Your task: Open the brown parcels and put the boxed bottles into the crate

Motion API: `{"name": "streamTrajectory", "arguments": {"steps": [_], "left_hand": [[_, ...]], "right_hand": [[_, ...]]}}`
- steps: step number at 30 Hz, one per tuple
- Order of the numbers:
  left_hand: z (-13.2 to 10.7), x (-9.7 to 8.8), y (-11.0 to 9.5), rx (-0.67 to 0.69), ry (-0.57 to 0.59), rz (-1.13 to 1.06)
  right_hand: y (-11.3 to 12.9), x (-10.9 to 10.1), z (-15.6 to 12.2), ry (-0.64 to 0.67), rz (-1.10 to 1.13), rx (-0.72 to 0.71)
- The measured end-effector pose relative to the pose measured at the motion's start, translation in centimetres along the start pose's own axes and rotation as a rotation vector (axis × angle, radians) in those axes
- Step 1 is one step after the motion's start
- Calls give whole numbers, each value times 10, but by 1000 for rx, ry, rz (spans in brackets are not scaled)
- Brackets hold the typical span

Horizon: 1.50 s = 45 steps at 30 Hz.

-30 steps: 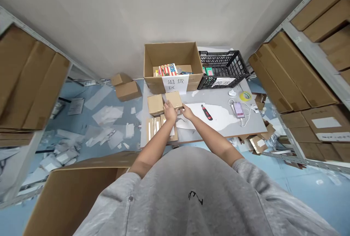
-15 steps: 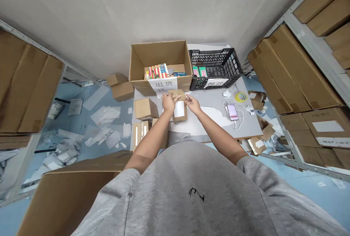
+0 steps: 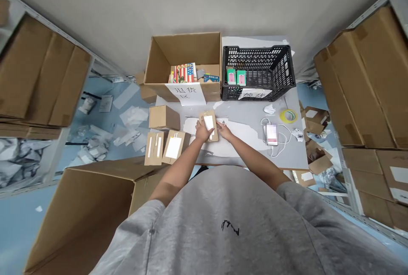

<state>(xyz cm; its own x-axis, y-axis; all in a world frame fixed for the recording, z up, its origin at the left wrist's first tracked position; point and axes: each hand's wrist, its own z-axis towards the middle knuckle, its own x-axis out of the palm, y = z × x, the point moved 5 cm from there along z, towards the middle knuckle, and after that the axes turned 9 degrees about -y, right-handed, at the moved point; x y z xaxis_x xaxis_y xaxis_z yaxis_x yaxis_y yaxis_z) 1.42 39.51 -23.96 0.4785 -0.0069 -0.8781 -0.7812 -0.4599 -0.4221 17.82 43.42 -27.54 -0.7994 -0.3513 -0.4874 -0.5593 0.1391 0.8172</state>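
A small cardboard box [image 3: 213,138] with a white label lies on the table in front of me. My left hand [image 3: 202,132] is closed on its left side, the thumb across the label. At the box's right edge is my right hand [image 3: 225,131], fingers pinched together. Something small and dark shows by those fingertips, too small to name. White paper [image 3: 245,132] is spread under the box and both hands. To the left are three more small cartons: a plain one [image 3: 158,117], a taped one [image 3: 154,149] and one with a white label [image 3: 174,147].
Behind stand a large open carton [image 3: 185,39] with books and a black plastic crate [image 3: 280,90] with green-and-pink packs. A phone [image 3: 272,134] with a white cable and a tape roll [image 3: 288,116] lie right. A big open carton [image 3: 86,207] stands left; shelves flank both sides.
The view has shifted. The small box has turned in my hands: its label now lies nearer the top, under my left thumb. My right hand has come down along its right side.
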Motion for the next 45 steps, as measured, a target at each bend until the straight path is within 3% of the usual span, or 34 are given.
{"name": "streamTrajectory", "arguments": {"steps": [3, 5, 8, 12, 17, 20, 23, 26, 28, 31, 34, 39, 45], "left_hand": [[5, -1, 2, 28, 16, 48], [22, -10, -2, 173, 1, 106], [52, -19, -6, 354, 81, 178], [71, -22, -6, 359, 126, 198], [52, -11, 0, 171, 18, 218], [41, -4, 7, 21, -39, 254], [34, 0, 17, -120, 9, 284], [26, 0, 28, -186, 138, 267], [18, -2, 34, -156, 213, 248], [5, -5, 39, -35, 230, 233], [-6, -3, 41, 68, 214, 196], [-7, 1, 47, 173, 214, 145], [4, -13, 58, 263, 113, -58]], "right_hand": [[-25, -5, -3, -69, -198, 116], [-43, -10, -9, -123, -325, 195], [-63, -9, -17, -103, -419, 268], [-72, -1, -17, -98, -479, 274], [-75, 1, -8, -193, -376, 379], [-76, -11, -4, -228, -334, 411], [-78, -37, -6, -255, -283, 435], [-76, -66, -12, -264, -222, 415], [-70, -79, -16, -274, -169, 370], [-52, -83, -20, -291, -47, 234], [-37, -71, -22, -280, -7, 190], [-34, -45, -19, -313, 18, 294], [-30, -44, -25, -419, 78, 176]]}}
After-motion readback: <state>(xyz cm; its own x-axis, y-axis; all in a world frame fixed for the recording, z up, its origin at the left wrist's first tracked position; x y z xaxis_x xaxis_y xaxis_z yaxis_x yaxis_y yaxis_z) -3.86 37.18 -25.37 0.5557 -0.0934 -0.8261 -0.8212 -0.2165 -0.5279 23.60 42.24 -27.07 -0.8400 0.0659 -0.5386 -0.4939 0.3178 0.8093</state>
